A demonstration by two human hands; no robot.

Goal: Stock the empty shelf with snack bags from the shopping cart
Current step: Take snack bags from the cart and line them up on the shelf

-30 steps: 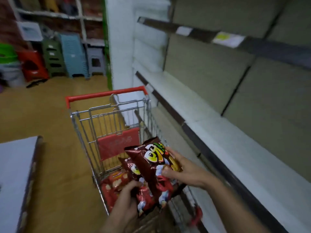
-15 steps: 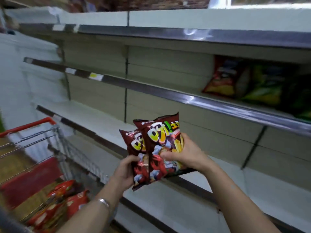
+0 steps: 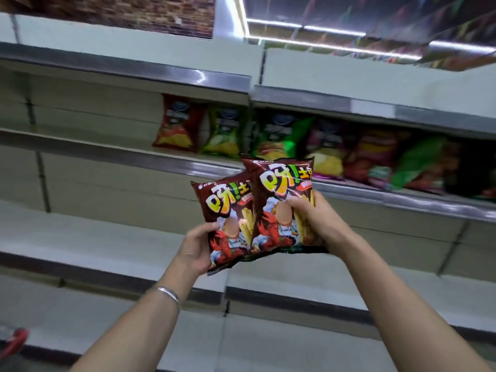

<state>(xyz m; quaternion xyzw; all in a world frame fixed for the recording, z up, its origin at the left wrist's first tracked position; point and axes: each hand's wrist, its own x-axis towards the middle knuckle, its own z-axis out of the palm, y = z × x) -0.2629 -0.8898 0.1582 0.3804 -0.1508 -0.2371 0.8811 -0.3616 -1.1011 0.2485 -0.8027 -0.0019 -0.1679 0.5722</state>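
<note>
I hold two dark red snack bags up in front of the shelving. My left hand grips the lower left edge of the left snack bag. My right hand grips the right snack bag, thumb across its front. The right bag overlaps the left one. Behind them runs a shelf that is bare on its left part. Only a red corner of the shopping cart shows at the bottom left.
Several chip bags in red, green and purple stand on the right part of that same shelf. A higher shelf and two lower white shelves run across the view. Ceiling lights show at the top right.
Both hands have lifted the two bags out of the cart and up to the shelves. My view has swung right and upward, so the cart has left the frame.
</note>
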